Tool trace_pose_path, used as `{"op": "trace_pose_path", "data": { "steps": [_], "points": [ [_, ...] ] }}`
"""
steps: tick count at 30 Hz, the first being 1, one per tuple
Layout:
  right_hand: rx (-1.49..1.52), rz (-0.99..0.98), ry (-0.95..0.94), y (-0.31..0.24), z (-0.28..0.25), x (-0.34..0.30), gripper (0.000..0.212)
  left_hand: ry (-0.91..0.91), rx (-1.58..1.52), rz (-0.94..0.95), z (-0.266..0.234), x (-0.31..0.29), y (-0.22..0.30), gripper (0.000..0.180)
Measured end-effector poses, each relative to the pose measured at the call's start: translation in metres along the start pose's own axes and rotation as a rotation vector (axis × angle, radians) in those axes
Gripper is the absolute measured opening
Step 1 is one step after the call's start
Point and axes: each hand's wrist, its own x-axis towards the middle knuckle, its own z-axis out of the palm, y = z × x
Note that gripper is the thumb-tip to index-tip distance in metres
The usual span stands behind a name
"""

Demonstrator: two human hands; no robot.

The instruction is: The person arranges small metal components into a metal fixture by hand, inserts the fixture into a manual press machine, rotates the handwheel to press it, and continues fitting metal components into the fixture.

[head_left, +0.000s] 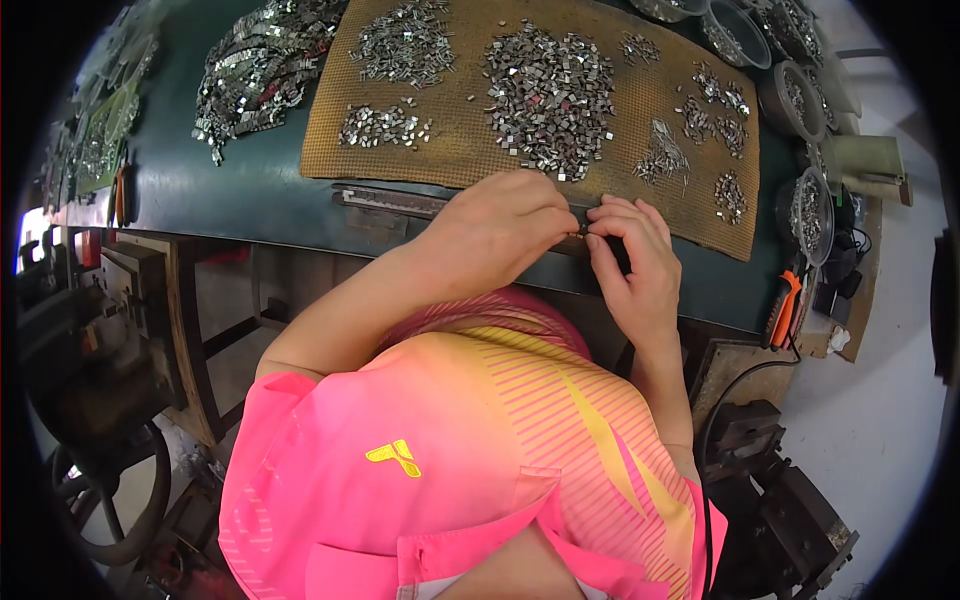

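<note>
My left hand [503, 222] and my right hand [640, 265] meet over the front edge of the table, fingertips close together. Both pinch a tiny dark metal piece [582, 232]; its exact kind is too small to make out. Beyond them lies a brown textured mat [455, 140]. On it, a large heap of small shiny metal links [550, 100] is nearest to my fingers. A smaller pile of thin metal pins [662, 158] lies beyond my right hand. Beside my left wrist, a long narrow metal bar [390, 200] rests along the table edge.
Linked metal strips [265, 70] are heaped left of the mat. More small parts [405, 45] lie at its far left. Round plastic tubs [805, 215] of parts line the right side. Orange-handled pliers [783, 310] sit at the right edge, near a black cable [735, 378].
</note>
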Motion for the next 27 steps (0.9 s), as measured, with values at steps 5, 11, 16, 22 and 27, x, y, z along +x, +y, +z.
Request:
{"op": "trace_pose_path", "data": {
  "steps": [5, 11, 16, 22, 27],
  "points": [
    [-0.035, -0.022, 0.013, -0.009, 0.002, 0.004, 0.017, 0.083, 0.010, -0.082, -0.032, -0.010, -0.001, 0.019],
    [-0.109, -0.048, 0.001, -0.010, 0.002, 0.003, 0.019, 0.236, 0.129, -0.214, -0.070, -0.036, -0.015, 0.015],
    [-0.105, -0.035, -0.032, -0.010, -0.004, 0.006, 0.018, 0.361, 0.309, -0.347, -0.087, -0.055, -0.031, 0.013],
    [-0.144, -0.147, -0.022, -0.031, 0.003, 0.047, 0.017, 0.337, 0.366, -0.336, -0.078, -0.055, -0.040, 0.010],
    [-0.097, -0.310, -0.107, -0.048, 0.022, 0.090, 0.016, 0.304, 0.434, -0.326, -0.075, -0.054, -0.039, 0.010]
  ]
}}
